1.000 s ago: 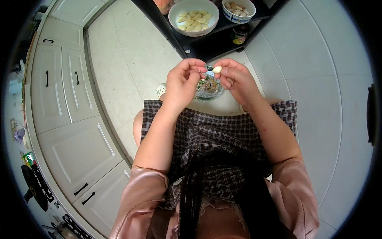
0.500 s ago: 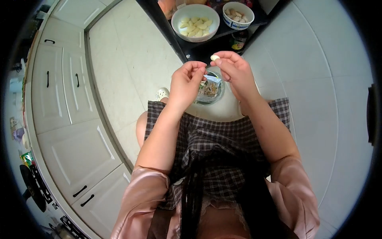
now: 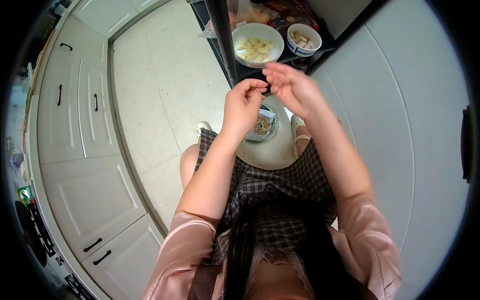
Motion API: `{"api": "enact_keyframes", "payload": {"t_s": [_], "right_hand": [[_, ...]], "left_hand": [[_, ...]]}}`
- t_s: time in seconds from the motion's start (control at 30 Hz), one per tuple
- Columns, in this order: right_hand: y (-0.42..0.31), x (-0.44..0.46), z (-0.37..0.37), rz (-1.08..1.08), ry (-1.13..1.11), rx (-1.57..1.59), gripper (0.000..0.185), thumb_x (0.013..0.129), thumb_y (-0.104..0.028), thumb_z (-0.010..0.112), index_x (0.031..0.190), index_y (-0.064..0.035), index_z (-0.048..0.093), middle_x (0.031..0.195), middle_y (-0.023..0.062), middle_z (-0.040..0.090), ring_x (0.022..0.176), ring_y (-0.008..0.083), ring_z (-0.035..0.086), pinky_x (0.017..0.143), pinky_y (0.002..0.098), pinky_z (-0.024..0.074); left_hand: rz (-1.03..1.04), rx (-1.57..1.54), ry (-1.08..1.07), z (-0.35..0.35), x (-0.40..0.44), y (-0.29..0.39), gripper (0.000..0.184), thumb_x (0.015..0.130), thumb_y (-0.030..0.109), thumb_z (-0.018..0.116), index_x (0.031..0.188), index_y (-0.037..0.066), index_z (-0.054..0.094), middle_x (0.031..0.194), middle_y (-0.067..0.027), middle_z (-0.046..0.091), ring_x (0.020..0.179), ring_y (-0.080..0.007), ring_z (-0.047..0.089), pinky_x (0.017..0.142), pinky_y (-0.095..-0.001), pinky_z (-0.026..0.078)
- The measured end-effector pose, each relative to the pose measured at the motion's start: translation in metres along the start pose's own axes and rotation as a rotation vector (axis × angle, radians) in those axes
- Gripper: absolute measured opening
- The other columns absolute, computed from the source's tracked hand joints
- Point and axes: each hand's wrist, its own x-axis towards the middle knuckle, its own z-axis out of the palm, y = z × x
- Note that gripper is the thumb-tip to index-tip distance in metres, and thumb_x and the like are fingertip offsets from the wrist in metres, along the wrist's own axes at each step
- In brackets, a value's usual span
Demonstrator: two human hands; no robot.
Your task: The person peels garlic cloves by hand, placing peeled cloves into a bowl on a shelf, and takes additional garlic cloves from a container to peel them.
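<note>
My left hand [image 3: 243, 106] is closed, its thumb and fingertips pinched together above the bin; what is between them, if anything, is too small to name. Close by on the right, my right hand [image 3: 290, 87] has its fingers apart, slightly blurred, with nothing visible in it. Its fingertips are just below the large white bowl [image 3: 240, 56], which holds several peeled garlic cloves [image 3: 256, 49]. A smaller patterned bowl [image 3: 303, 50] of unpeeled cloves [image 3: 299, 41] stands to its right. Beneath my hands is a lined bin [image 3: 268, 135] with peelings in it.
Both bowls stand on a black shelf [image 3: 324, 44], with plastic bags [image 3: 245, 12] behind them. A dark upright post [image 3: 220, 37] rises left of the large bowl. White cabinets [image 3: 95, 200] line the left side. A pale wall [image 3: 385, 110] is on the right.
My right hand has let go of the peeled clove and opened near the large bowl. My left hand stays pinched. The view has tilted, so the shelf and bowls appear lower and farther right.
</note>
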Motion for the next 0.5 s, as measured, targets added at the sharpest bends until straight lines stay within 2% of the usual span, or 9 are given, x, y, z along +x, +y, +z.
{"api": "enact_keyframes", "payload": {"t_s": [0.03,0.07,0.13,0.17,0.23,0.3,0.33,0.4,0.5], "right_hand": [[0.006,-0.011,-0.002,0.085,-0.051,0.082,0.038,0.084,-0.001,0.048,0.120,0.0076,0.043,0.111,0.0160,0.054,0.095,0.0191,0.054,0.076,0.0265,0.0439],[0.011,-0.017,-0.004,0.086,-0.048,0.085,0.038,0.084,-0.001,0.048,0.120,0.0076,0.043,0.111,0.0160,0.054,0.095,0.0191,0.054,0.076,0.0265,0.0439],[0.019,-0.026,-0.011,0.057,-0.069,0.163,0.040,0.083,0.005,0.046,0.122,0.0076,0.040,0.120,0.0181,0.049,0.108,0.0221,0.050,0.089,0.0307,0.0422],[0.022,-0.028,-0.013,0.053,-0.064,0.169,0.040,0.083,0.005,0.046,0.122,0.0076,0.040,0.120,0.0181,0.049,0.108,0.0221,0.050,0.089,0.0307,0.0422],[0.028,-0.029,-0.015,-0.008,-0.127,0.198,0.045,0.084,0.006,0.045,0.128,0.0075,0.035,0.128,0.0200,0.043,0.116,0.0249,0.046,0.098,0.0333,0.0386],[0.033,-0.032,-0.012,-0.016,-0.145,0.166,0.046,0.083,0.006,0.047,0.127,0.0072,0.034,0.128,0.0206,0.042,0.118,0.0261,0.044,0.101,0.0353,0.0363],[0.033,-0.033,-0.011,-0.025,-0.165,0.131,0.047,0.082,0.006,0.048,0.127,0.0068,0.034,0.129,0.0213,0.041,0.120,0.0273,0.043,0.103,0.0372,0.0340],[0.031,-0.034,-0.010,-0.033,-0.160,0.135,0.047,0.082,0.006,0.048,0.127,0.0068,0.034,0.130,0.0215,0.040,0.121,0.0279,0.042,0.103,0.0374,0.0341],[0.024,-0.036,-0.009,-0.037,-0.153,0.142,0.047,0.083,0.006,0.048,0.127,0.0069,0.034,0.131,0.0220,0.038,0.122,0.0287,0.041,0.103,0.0376,0.0342]], "left_hand": [[-0.002,0.001,0.000,-0.001,-0.002,0.003,0.015,0.087,0.005,0.052,0.098,-0.003,0.058,0.089,-0.0066,0.062,0.077,-0.0105,0.057,0.071,-0.0235,0.047],[-0.020,0.010,-0.018,-0.001,-0.003,0.006,0.015,0.086,0.004,0.053,0.098,-0.003,0.059,0.089,-0.0067,0.062,0.077,-0.0101,0.057,0.071,-0.0234,0.047],[-0.043,0.023,-0.047,0.001,-0.006,0.008,0.014,0.085,0.003,0.055,0.098,-0.004,0.059,0.090,-0.0068,0.062,0.076,-0.0098,0.057,0.071,-0.0233,0.047],[-0.025,0.090,-0.068,0.002,-0.008,0.008,0.015,0.083,0.001,0.058,0.097,-0.003,0.060,0.090,-0.0068,0.062,0.076,-0.0100,0.057,0.070,-0.0232,0.047],[-0.009,0.159,-0.090,0.005,-0.009,0.008,0.016,0.081,0.000,0.060,0.096,-0.002,0.061,0.089,-0.0068,0.062,0.075,-0.0102,0.057,0.070,-0.0230,0.047],[0.128,0.335,-0.112,0.006,-0.009,0.008,0.017,0.076,-0.002,0.065,0.093,-0.001,0.064,0.086,-0.0071,0.061,0.074,-0.0122,0.058,0.068,-0.0233,0.047],[0.124,0.336,-0.113,0.007,-0.009,0.007,0.017,0.076,-0.002,0.065,0.093,-0.001,0.064,0.086,-0.0071,0.061,0.074,-0.0122,0.058,0.068,-0.0233,0.047],[0.227,0.444,-0.099,0.007,-0.007,0.005,0.012,0.075,0.001,0.064,0.088,0.000,0.065,0.083,-0.0100,0.060,0.070,-0.0194,0.059,0.064,-0.0266,0.048],[0.217,0.423,-0.125,0.007,-0.007,0.010,0.011,0.075,0.001,0.064,0.086,-0.001,0.065,0.085,-0.0106,0.060,0.071,-0.0215,0.059,0.064,-0.0277,0.049]]}}
